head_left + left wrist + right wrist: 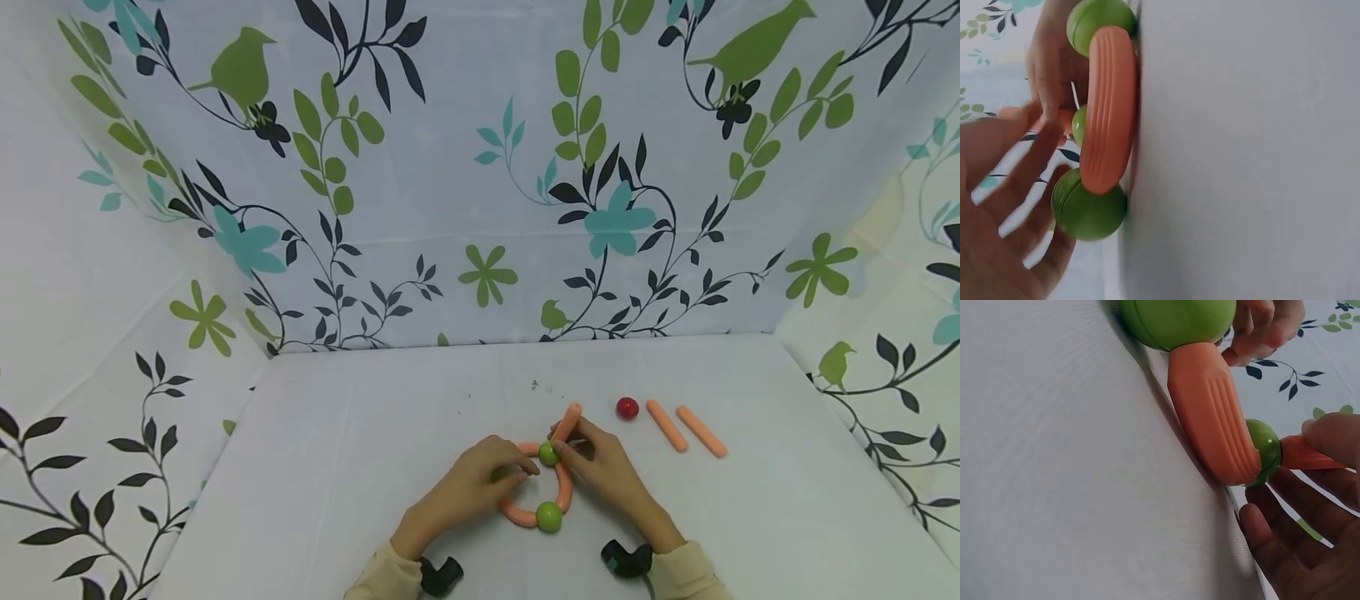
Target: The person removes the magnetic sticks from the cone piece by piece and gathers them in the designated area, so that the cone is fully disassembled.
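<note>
Judging from here, a stick is being seated upright in the far ball of the ring, pinched in the right hand's fingers; the left hand's are loosely spread by the ring's left ball, contact unclear. A firm push with the ring braced seems called for. The table offers room left of the ring; the red ball and spare sticks lie beyond its right.

Ring flat on table: 3 curved orange sticks, 3 green balls; straight stick rises from farthest ball
</note>
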### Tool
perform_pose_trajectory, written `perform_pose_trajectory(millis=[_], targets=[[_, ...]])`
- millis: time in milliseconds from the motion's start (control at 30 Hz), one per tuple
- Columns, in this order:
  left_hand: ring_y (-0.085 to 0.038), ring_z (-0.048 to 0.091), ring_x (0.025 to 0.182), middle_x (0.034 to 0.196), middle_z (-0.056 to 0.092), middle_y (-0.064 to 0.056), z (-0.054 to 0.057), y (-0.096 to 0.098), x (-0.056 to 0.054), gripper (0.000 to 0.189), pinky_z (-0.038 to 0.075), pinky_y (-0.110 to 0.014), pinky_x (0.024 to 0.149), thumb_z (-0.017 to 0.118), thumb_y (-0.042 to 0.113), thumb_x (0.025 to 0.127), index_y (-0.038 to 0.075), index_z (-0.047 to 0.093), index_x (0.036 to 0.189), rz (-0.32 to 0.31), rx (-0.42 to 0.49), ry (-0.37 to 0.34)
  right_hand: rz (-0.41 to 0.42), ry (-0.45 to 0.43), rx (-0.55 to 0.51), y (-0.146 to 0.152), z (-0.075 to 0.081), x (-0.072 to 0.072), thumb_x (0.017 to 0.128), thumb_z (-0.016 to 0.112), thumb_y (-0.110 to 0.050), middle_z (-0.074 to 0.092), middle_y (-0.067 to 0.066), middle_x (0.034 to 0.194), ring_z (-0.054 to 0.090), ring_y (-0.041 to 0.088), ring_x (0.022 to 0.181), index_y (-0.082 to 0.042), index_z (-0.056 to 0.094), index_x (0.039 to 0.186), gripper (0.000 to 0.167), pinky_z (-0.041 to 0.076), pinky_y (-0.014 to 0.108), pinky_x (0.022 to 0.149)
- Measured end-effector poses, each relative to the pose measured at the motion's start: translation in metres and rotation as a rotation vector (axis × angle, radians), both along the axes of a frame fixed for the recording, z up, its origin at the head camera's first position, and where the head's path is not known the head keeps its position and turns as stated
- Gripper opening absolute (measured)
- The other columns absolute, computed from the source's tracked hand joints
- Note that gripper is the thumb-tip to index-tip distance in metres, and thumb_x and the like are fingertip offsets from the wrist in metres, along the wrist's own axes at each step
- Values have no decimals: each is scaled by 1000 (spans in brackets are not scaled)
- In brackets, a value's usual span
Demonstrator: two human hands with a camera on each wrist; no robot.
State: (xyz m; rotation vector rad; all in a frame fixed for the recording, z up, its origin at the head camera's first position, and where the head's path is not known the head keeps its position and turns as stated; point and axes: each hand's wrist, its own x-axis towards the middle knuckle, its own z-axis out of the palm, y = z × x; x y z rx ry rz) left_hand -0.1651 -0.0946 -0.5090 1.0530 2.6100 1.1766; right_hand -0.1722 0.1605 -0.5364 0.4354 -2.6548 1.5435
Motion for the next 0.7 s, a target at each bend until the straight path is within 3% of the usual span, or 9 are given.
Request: perform_pose_trajectory(millis=[200,333,533,700], targets=[[-9,66,108,118,73,13,-11,-5,-3,15,55,-28,94,65,24,104,29,74,115,164,166,-186,38,-57,-77,0,-2,0,101,69,-35,75,-5,115,71,14,107,-17,66,124,29,57,24,93],[-14,68,109,122,73,8,-17,-8,-6,17,54,-28,91,62,22,105,28,72,118,233,203,-257,66,-102,-106,0,-3,-1,101,69,-35,76,-1,118,71,15,110,-14,65,126,33,56,21,94],[-15,68,105,122,73,2,-24,-10,-7,18,53,-26,87,62,21,104,20,73,119,269,220,-288,105,-128,-119,-2,-3,0,101,69,-32,74,3,121,72,16,112,-13,62,132,37,56,21,95],[-10,68,89,117,74,-3,-26,-7,-8,20,55,-24,71,64,23,104,16,72,120,264,219,-341,128,-116,-113,-3,0,0,100,70,-31,72,5,121,73,16,107,-15,62,132,36,58,23,92]])
